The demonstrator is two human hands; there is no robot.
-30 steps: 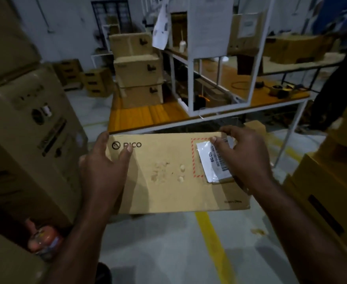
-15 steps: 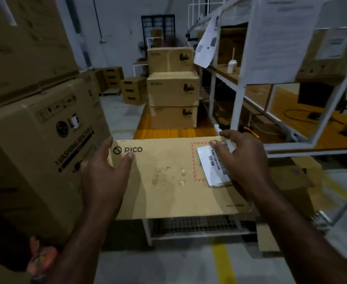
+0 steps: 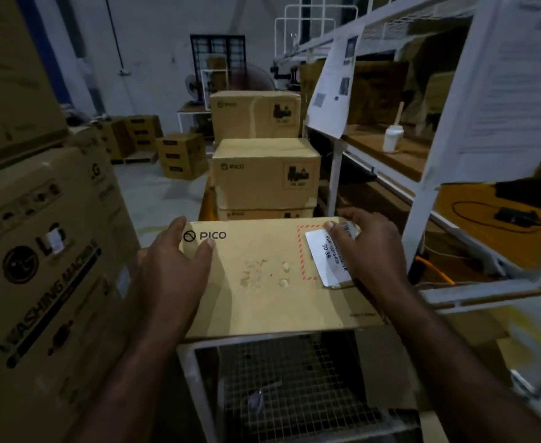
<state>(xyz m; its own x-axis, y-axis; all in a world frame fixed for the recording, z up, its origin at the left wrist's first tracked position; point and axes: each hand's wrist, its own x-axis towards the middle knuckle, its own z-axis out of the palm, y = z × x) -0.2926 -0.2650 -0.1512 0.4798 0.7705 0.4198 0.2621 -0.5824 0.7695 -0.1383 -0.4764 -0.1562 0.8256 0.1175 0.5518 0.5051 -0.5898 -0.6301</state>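
above the near white wire-mesh rack, a flat brown cardboard box printed pico is carried level, resting on no surface. the left hand clamps its left edge, thumb on top; the right hand grips the far right corner, thumb on the white barcode label. lifting looks done; setting it down, perhaps by the far stack of three brown cartons, is left.
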